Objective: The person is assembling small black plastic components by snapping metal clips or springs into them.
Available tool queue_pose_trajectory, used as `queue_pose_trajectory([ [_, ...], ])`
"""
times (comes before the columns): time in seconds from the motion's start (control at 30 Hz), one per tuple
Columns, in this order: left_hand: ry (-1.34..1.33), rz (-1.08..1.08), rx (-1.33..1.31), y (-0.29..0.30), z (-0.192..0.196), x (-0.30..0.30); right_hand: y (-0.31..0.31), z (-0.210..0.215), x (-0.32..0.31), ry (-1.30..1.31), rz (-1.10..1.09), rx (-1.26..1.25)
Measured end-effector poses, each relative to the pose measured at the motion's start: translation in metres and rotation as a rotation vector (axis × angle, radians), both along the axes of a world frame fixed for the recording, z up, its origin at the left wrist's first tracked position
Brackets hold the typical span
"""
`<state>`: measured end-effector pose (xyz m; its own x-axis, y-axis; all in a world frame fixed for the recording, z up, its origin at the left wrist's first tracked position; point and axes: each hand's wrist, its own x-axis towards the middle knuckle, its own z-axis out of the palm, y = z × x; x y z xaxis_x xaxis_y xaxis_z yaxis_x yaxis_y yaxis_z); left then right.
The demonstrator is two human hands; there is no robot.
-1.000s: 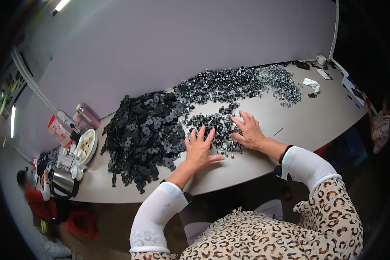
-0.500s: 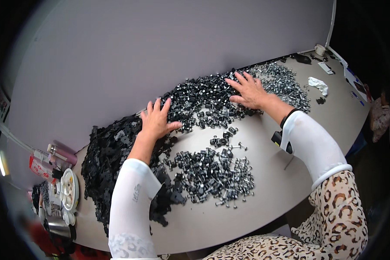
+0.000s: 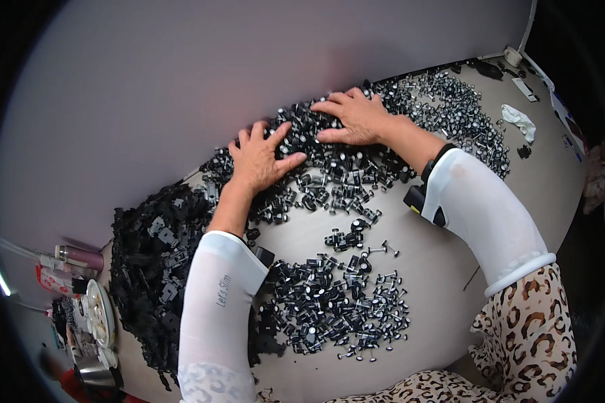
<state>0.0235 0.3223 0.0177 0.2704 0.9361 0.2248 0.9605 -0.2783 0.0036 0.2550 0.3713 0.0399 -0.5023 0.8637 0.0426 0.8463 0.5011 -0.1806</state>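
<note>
A long heap of small black fittings with silver round-headed pins (image 3: 346, 181) runs along the grey partition. Spread fingers of my left hand (image 3: 259, 160) rest on its left part. My right hand (image 3: 361, 121) lies over the heap's upper middle, fingers stretched toward the left. Neither hand grips a piece that I can see; the parts under the palms are hidden. Nearer to me sits a second, smaller pile of the same pinned fittings (image 3: 333, 302). Left of my left forearm lies a big mound of flat black plastic pieces (image 3: 158, 269).
Loose silver pins (image 3: 450, 111) spread right of the heap. A crumpled white tissue (image 3: 519, 123) lies further right. A black device with a yellow mark (image 3: 417, 199) is by my right sleeve. At the left edge stand a pink bottle (image 3: 81, 257) and a white plate (image 3: 99, 312).
Both hands have come closer together over the heap, the left one moving onto it and the right one shifting left. The whole view has tilted and shifted a little.
</note>
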Motion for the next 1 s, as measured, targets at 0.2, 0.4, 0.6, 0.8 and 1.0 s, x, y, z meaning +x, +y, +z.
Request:
queue_pose_trajectory([
  [0.2,-0.003,-0.034,-0.007,-0.043,-0.001,0.007,-0.049,-0.01,0.011,-0.015,0.034,-0.034],
  [0.4,0.003,-0.003,-0.135,-0.074,0.009,0.007,-0.086,-0.004,0.023,-0.014,0.059,-0.021],
  [0.6,0.016,0.019,-0.245,-0.105,0.008,0.012,-0.122,-0.015,0.029,-0.051,0.086,-0.012],
  [0.8,0.014,0.061,-0.346,-0.128,0.011,0.021,-0.143,-0.01,0.036,-0.103,0.081,-0.031],
  [1.0,0.046,0.171,-0.278,-0.155,0.017,0.033,-0.162,-0.004,0.044,-0.123,0.027,-0.084],
])
